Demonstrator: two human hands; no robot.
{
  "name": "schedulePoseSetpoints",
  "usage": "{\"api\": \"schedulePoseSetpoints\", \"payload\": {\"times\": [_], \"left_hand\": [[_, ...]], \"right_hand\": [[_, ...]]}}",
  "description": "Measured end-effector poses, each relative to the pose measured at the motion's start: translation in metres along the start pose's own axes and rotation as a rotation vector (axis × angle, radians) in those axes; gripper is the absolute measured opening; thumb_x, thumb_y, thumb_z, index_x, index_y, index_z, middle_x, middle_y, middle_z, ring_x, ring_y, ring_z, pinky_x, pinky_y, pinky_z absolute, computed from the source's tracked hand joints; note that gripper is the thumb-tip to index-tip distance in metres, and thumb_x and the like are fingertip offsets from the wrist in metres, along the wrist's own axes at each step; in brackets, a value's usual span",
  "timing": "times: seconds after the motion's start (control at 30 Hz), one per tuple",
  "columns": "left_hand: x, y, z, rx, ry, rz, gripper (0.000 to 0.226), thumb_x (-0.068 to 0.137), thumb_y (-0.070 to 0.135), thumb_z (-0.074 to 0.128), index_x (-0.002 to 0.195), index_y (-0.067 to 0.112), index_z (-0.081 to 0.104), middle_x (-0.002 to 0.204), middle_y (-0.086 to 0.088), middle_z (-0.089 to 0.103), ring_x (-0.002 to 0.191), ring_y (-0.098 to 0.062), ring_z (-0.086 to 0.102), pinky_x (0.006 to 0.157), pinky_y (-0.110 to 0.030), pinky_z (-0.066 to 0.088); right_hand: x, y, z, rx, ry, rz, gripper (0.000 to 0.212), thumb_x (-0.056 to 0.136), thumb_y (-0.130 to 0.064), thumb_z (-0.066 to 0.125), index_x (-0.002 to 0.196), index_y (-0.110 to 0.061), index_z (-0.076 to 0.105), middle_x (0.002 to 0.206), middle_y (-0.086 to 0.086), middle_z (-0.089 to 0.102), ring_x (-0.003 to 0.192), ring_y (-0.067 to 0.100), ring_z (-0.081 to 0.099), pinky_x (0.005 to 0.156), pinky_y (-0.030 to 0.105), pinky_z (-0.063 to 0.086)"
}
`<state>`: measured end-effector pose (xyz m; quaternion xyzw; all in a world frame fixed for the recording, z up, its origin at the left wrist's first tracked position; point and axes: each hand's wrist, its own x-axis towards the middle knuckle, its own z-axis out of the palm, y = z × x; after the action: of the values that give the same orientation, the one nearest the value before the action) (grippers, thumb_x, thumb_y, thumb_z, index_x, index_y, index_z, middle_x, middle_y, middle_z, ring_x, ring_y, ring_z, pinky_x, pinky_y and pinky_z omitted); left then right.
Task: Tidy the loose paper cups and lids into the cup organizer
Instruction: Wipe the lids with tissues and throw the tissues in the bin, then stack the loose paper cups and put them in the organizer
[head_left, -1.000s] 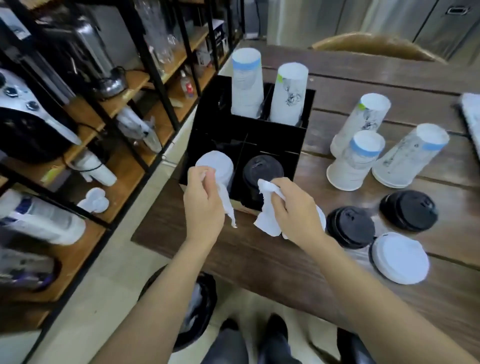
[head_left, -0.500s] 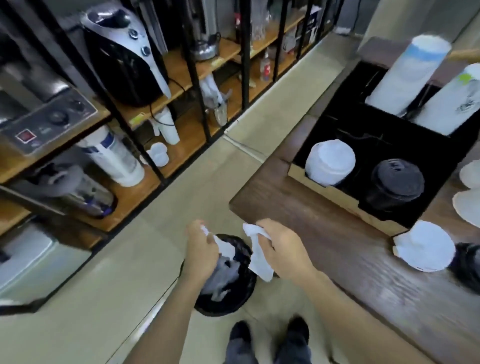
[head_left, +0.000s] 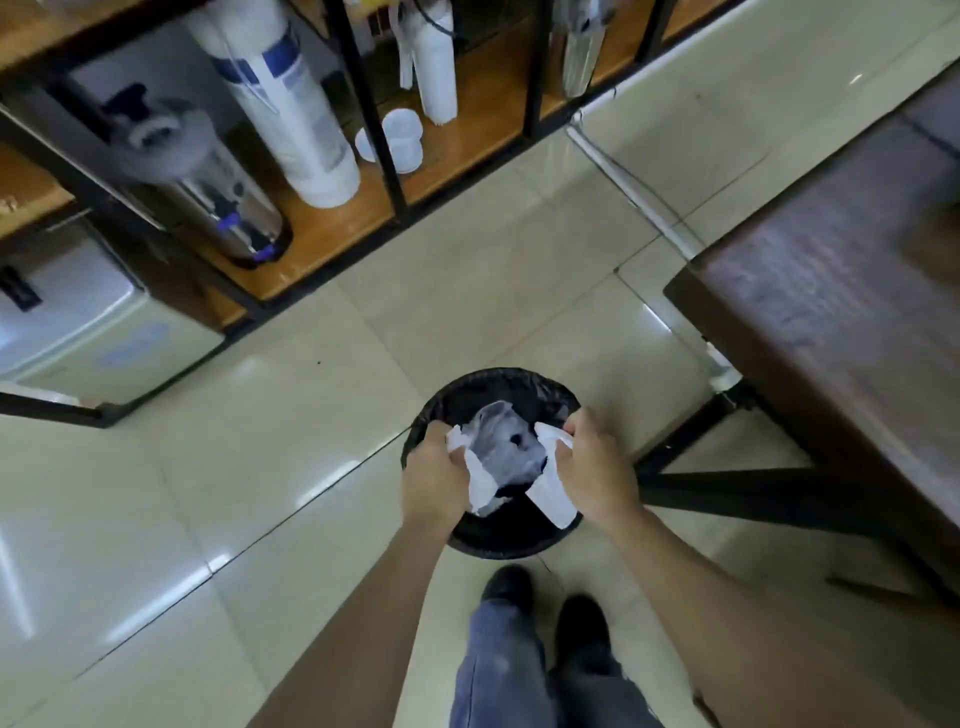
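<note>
My left hand (head_left: 435, 480) grips a torn piece of white paper (head_left: 475, 480) over a black-lined trash bin (head_left: 563, 535) on the floor. My right hand (head_left: 597, 470) holds a second white paper piece (head_left: 551, 496) over the same bin. Crumpled pale rubbish (head_left: 501, 439) lies inside the bin between my hands. The cup organizer, the paper cups and the lids are out of view.
The dark wooden table (head_left: 841, 291) fills the right side, with its black metal leg (head_left: 737, 491) beside the bin. A shelf rack (head_left: 374, 104) with a white cylinder (head_left: 291, 98), a metal urn (head_left: 208, 192) and small white cups stands at the back. My shoes (head_left: 506, 587) are just below the bin.
My view swung down from the table to the floor. Both hands carried the paper pieces from the organizer down to the trash bin and now sit right over its opening.
</note>
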<state>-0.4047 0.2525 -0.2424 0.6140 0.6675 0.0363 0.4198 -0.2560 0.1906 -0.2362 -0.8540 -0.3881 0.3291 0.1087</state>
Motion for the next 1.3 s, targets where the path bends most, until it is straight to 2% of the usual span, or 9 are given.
{"api": "schedulePoseSetpoints", "payload": {"times": [0.1,0.27,0.37,0.53,0.67,0.83,0.93,1.07,1.3], "left_hand": [[0.025,-0.024,0.034,-0.01,-0.053,-0.042,0.03,0.095,0.009,0.042,0.125,0.004,0.047,0.101,-0.015,0.059,0.089,-0.032,0.055,0.077,-0.037,0.044],[0.05,-0.047,0.066,0.072,-0.188,-0.011,0.065,0.092,0.036,0.05,0.148,0.014,0.023,0.152,-0.011,0.032,0.138,-0.03,0.032,0.11,-0.043,0.032],[0.044,-0.045,0.056,0.13,-0.172,0.008,0.071,0.092,0.045,0.047,0.15,0.016,0.016,0.157,-0.008,0.024,0.143,-0.027,0.023,0.115,-0.044,0.025],[0.01,-0.002,0.007,0.119,-0.095,0.06,0.069,0.093,0.042,0.048,0.149,0.017,0.018,0.156,-0.008,0.027,0.142,-0.026,0.028,0.115,-0.04,0.025],[-0.023,0.052,-0.051,0.108,0.004,0.202,0.063,0.095,0.041,0.043,0.149,0.017,0.02,0.155,-0.007,0.028,0.141,-0.026,0.027,0.115,-0.042,0.024],[-0.05,0.129,-0.123,0.109,0.168,0.431,0.063,0.094,0.043,0.043,0.148,0.017,0.024,0.153,-0.006,0.033,0.14,-0.023,0.03,0.115,-0.038,0.022],[-0.067,0.173,-0.157,0.126,0.243,0.598,0.064,0.092,0.047,0.043,0.148,0.022,0.024,0.155,-0.002,0.03,0.143,-0.02,0.024,0.118,-0.039,0.017],[-0.093,0.219,-0.183,0.162,0.314,0.77,0.067,0.09,0.056,0.037,0.148,0.026,0.023,0.155,0.002,0.029,0.145,-0.019,0.021,0.119,-0.041,0.016],[-0.14,0.283,-0.179,0.117,0.256,0.978,0.076,0.081,0.066,0.025,0.147,0.029,0.022,0.156,0.005,0.026,0.146,-0.015,0.017,0.12,-0.041,0.012]], "right_hand": [[0.028,0.022,0.037,-0.055,-0.035,-0.007,0.031,0.096,-0.019,0.045,0.121,-0.001,0.041,0.109,0.018,0.065,0.097,0.035,0.062,0.066,0.034,0.039],[0.053,0.038,0.069,-0.143,-0.175,-0.058,0.068,0.093,-0.042,0.048,0.145,-0.012,0.018,0.145,0.009,0.044,0.128,0.029,0.047,0.099,0.042,0.037],[0.047,0.03,0.06,-0.171,-0.192,-0.116,0.08,0.092,-0.048,0.048,0.15,-0.017,0.004,0.153,0.005,0.034,0.136,0.025,0.038,0.105,0.042,0.032],[0.014,-0.013,0.005,-0.122,-0.149,-0.271,0.083,0.09,-0.049,0.05,0.15,-0.019,0.001,0.154,0.004,0.033,0.136,0.024,0.038,0.106,0.041,0.033],[-0.019,-0.064,-0.059,-0.156,-0.029,-0.434,0.081,0.092,-0.046,0.048,0.15,-0.022,-0.003,0.153,0.005,0.033,0.135,0.025,0.038,0.106,0.038,0.03],[-0.056,-0.115,-0.143,-0.244,0.305,-0.584,0.081,0.084,-0.059,0.036,0.149,-0.03,-0.003,0.148,0.011,0.042,0.127,0.03,0.048,0.102,0.041,0.036],[-0.075,-0.136,-0.194,-0.267,0.432,-0.577,0.082,0.08,-0.064,0.03,0.149,-0.032,-0.001,0.154,0.011,0.033,0.14,0.027,0.034,0.112,0.042,0.026],[-0.099,-0.143,-0.248,-0.28,0.651,-0.529,0.08,0.077,-0.065,0.036,0.146,-0.027,0.021,0.14,0.013,0.052,0.13,0.029,0.049,0.106,0.048,0.038],[-0.145,-0.104,-0.318,-0.25,0.821,-0.413,0.082,0.08,-0.07,0.035,0.148,-0.035,0.005,0.152,0.011,0.036,0.141,0.027,0.034,0.113,0.045,0.026]]}}
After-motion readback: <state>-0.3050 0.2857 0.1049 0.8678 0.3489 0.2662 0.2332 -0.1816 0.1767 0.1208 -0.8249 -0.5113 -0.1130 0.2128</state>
